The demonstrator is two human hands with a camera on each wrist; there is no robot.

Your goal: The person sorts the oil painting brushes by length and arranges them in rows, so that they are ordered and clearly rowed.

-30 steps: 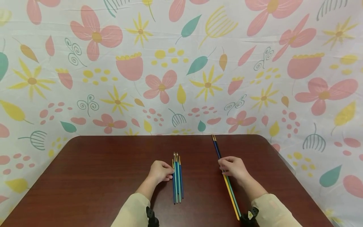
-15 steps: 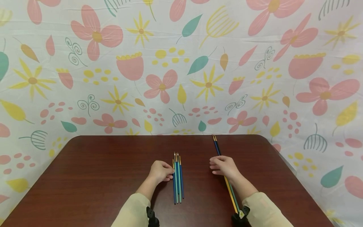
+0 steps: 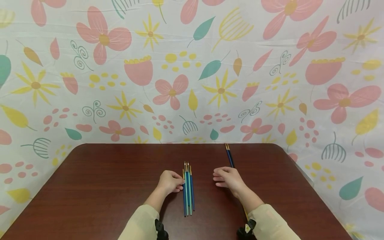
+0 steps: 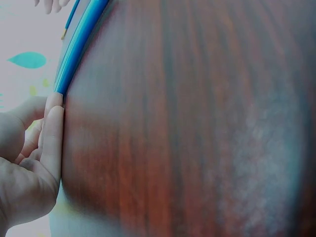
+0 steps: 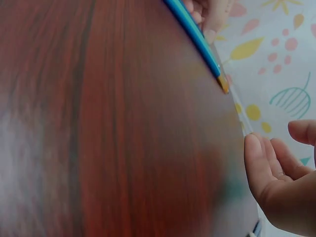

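A bundle of several blue and teal paintbrushes [image 3: 188, 190] lies on the brown table [image 3: 114, 186], bristle ends pointing away. My left hand [image 3: 169, 181] is at the bundle's left side, thumb and finger meeting on the outermost paintbrush [image 4: 81, 42]. To the right, my right hand [image 3: 229, 181] is held over the table with its thumb apart from its fingers and nothing between them. Behind it lies a pair of long paintbrushes [image 3: 229, 158], dark blue toward the tips; the hand and sleeve hide most of their length.
A floral cloth [image 3: 192, 83] hangs behind the table's far edge. The long pair's tips reach that edge. Bare wood separates the bundle from my right hand. Each wrist wears a black strap, such as the right strap [image 3: 246, 231].
My right hand has let go of the long pair of paintbrushes and moved left toward the bundle. The left hand and the bundle stay in place.
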